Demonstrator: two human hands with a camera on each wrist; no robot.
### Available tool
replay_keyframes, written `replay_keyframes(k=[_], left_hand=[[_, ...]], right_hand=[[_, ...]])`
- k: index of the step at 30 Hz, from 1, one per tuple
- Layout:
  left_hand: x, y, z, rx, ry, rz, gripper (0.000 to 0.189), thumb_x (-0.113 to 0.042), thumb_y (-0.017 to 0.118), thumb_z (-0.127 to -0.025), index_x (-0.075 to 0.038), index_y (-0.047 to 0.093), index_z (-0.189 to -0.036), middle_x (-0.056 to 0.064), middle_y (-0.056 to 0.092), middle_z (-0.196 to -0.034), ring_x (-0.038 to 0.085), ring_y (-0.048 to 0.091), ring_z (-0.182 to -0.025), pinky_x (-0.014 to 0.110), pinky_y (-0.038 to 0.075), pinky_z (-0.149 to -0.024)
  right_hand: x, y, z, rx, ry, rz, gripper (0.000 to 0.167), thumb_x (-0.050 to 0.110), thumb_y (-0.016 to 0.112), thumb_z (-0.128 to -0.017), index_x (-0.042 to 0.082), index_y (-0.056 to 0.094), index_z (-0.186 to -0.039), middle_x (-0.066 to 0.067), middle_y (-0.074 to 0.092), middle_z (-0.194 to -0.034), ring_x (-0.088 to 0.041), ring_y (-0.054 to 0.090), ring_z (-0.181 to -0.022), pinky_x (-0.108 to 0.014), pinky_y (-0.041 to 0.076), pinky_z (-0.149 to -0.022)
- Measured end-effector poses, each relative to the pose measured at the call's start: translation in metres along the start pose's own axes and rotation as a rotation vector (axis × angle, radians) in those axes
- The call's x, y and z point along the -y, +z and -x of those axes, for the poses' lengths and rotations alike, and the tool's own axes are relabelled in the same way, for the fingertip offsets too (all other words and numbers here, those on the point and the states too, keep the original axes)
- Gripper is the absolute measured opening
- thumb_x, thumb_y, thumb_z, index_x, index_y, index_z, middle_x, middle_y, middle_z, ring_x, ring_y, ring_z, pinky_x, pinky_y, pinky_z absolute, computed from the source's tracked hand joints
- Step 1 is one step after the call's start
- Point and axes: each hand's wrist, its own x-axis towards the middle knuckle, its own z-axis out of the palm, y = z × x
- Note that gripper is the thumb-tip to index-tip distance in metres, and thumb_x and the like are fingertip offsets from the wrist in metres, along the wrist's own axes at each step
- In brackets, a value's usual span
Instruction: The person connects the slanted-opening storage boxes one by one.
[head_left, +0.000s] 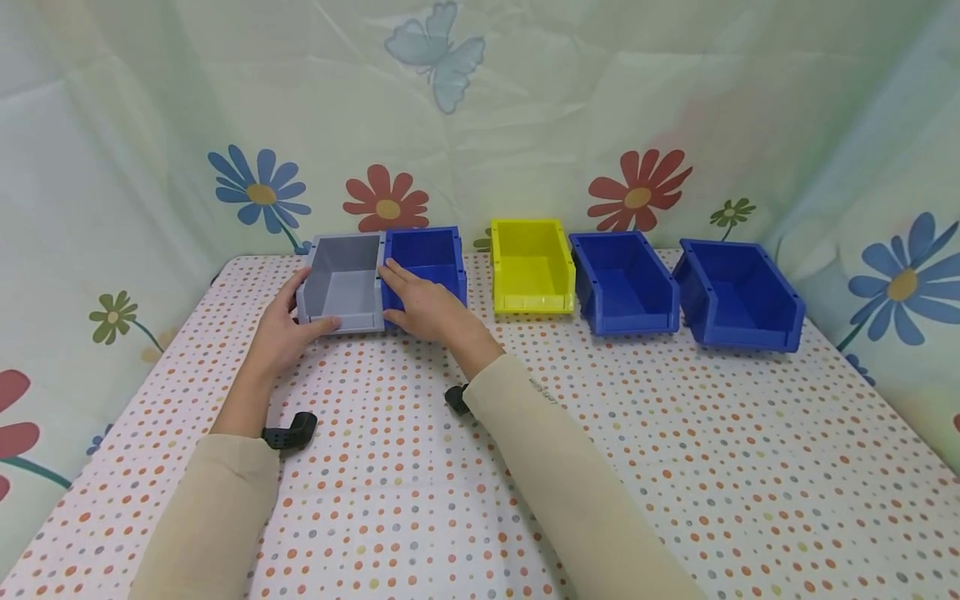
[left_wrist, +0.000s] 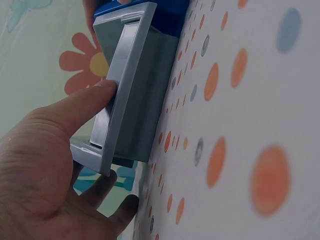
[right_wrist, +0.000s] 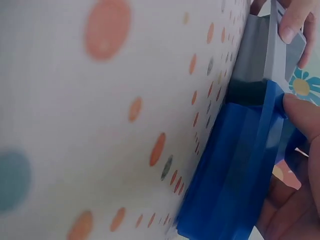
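Observation:
A grey open-front storage bin (head_left: 348, 292) stands at the back left of the table, side by side with a blue bin (head_left: 423, 250). My left hand (head_left: 281, 333) grips the grey bin, thumb over its front lip and fingers along its left side. In the left wrist view that thumb presses the lip of the grey bin (left_wrist: 132, 90). My right hand (head_left: 427, 308) holds the blue bin at its left wall, where the two bins meet. The right wrist view has the thumb at the front corner of the blue bin (right_wrist: 227, 170), with other fingers behind the lip.
Right of the pair, a yellow bin (head_left: 532, 267) and two more blue bins, one nearer (head_left: 626, 287) and one at the far right (head_left: 738, 296), stand along the back. Dotted cloth (head_left: 600, 467) covers the table. A flowered curtain (head_left: 525, 108) hangs behind.

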Motion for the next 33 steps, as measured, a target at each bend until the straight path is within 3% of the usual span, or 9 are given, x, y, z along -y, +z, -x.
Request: replay_keyframes(k=[14,19,22,25,29,33], left_hand=[[0.000,0.000,0.001,0.015,-0.020,0.018,0.101,-0.034,0.079,-0.092,-0.035,0.011,-0.167,0.014,0.019,-0.173,0.041,0.025,-0.156,0.064,0.030,-0.121],[0.001,0.001,0.002,0.019,-0.010,0.019,0.101,-0.031,0.079,-0.092,-0.032,0.012,-0.168,0.016,0.020,-0.172,0.042,0.026,-0.156,0.063,0.030,-0.121],[0.001,0.003,0.002,0.028,-0.019,0.011,0.101,-0.030,0.079,-0.093,-0.033,0.012,-0.168,0.016,0.020,-0.172,0.042,0.027,-0.155,0.063,0.031,-0.121],[0.000,0.003,0.001,0.022,-0.018,0.010,0.101,-0.030,0.079,-0.092,-0.033,0.012,-0.168,0.015,0.021,-0.172,0.042,0.027,-0.156,0.063,0.031,-0.121],[-0.001,0.001,-0.001,0.012,-0.016,0.016,0.101,-0.031,0.080,-0.091,-0.034,0.013,-0.167,0.014,0.021,-0.172,0.042,0.029,-0.155,0.063,0.032,-0.120],[-0.001,-0.002,-0.002,0.011,-0.020,0.015,0.103,-0.032,0.081,-0.091,-0.035,0.013,-0.167,0.014,0.021,-0.172,0.042,0.030,-0.154,0.063,0.033,-0.119]], right_hand=[[0.000,0.003,0.002,0.029,-0.010,0.063,0.078,0.041,0.055,-0.107,0.022,0.011,-0.168,0.004,0.005,-0.176,-0.024,0.048,-0.147,-0.038,0.043,-0.117],[0.002,0.004,0.005,0.049,0.016,0.104,0.080,0.042,0.054,-0.107,0.025,0.005,-0.169,0.007,0.001,-0.176,-0.024,0.068,-0.122,-0.036,0.055,-0.101],[0.001,0.006,0.007,0.061,0.029,0.107,0.081,0.042,0.054,-0.107,0.027,0.003,-0.168,0.008,-0.001,-0.176,-0.022,0.071,-0.109,-0.035,0.057,-0.092],[-0.001,0.007,0.009,0.039,0.022,0.083,0.081,0.041,0.055,-0.107,0.027,0.003,-0.168,0.007,0.000,-0.176,-0.024,0.068,-0.120,-0.037,0.055,-0.100],[-0.002,0.005,0.010,-0.025,-0.002,0.030,0.078,0.040,0.054,-0.107,0.026,0.008,-0.168,0.005,0.005,-0.176,-0.030,0.048,-0.146,-0.043,0.042,-0.119],[-0.002,0.001,0.014,-0.106,-0.033,-0.036,0.072,0.037,0.055,-0.108,0.026,0.017,-0.168,0.000,0.017,-0.175,-0.034,0.034,-0.154,-0.048,0.034,-0.123]])
